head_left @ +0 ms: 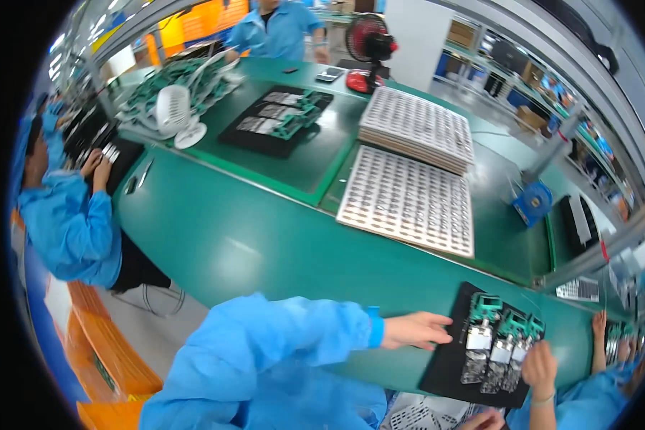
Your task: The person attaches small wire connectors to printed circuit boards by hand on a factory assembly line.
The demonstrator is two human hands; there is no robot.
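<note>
My left hand (pixel 417 331) reaches right over the green table, fingers stretched out and nothing visible in them. Its fingertips are by the left edge of a black mat (pixel 446 362). Several electronic assemblies (pixel 480 337) lie on that mat, with green boards at the far end, white labels and silvery lower parts. What appears to be my right hand (pixel 487 421) shows at the lower edge, cut off by the frame; its grip is hidden. Another hand (pixel 541 365), with a wristband, is over the mat's right side; it seems to belong to the co-worker on the right.
White trays with rows of round holes (pixel 416 129) are stacked beyond the table edge, another tray (pixel 408 197) before them. A second black mat (pixel 265 140) holds similar assemblies. A red-black fan (pixel 369 50) and a white fan (pixel 173 111) stand farther back. Co-workers sit left and right.
</note>
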